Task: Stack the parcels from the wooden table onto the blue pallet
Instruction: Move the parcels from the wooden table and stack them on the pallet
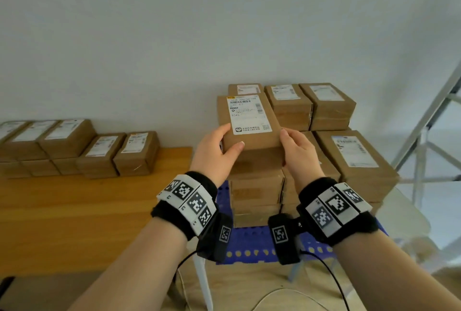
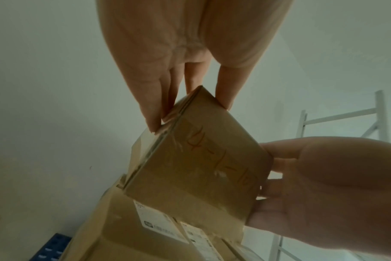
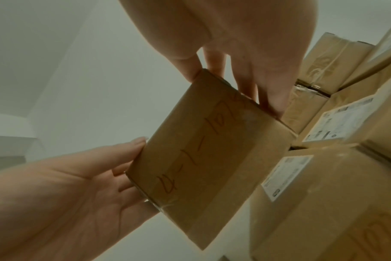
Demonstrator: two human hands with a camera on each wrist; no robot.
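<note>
Gripping the parcel by its near corners, your left hand and right hand hold it above the front-left stack, long axis pointing away.

White metal frame, right side.

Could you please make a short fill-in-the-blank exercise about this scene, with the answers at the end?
1. The parcel in the air is held by ____ hands, the left hand and the right hand.
2. The pallet under the stacked parcels is ____ in colour.
3. The parcels not yet moved wait on a ____ table.
4. The white label on the held parcel faces ____.

Answers: two; blue; wooden; up
</note>
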